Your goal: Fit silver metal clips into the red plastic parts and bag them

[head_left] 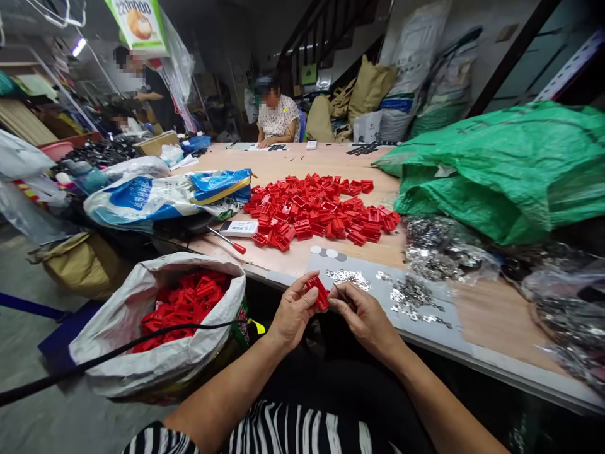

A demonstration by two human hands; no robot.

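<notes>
Between thumb and fingers, my left hand grips a red plastic part, held tilted above the table's near edge. My right hand is pinched close to the part's right end; what sits in that pinch is too small to make out. Just past my hands, small flat metal pieces lie loose on a grey sheet, and a second heap of metal pieces is to the right. A big pile of similar red parts covers the middle of the table.
A white sack of red parts stands at my left. On the table are a red-handled screwdriver, a white labelled box, bagged metal pieces and a large green sack. Across the table sits another person.
</notes>
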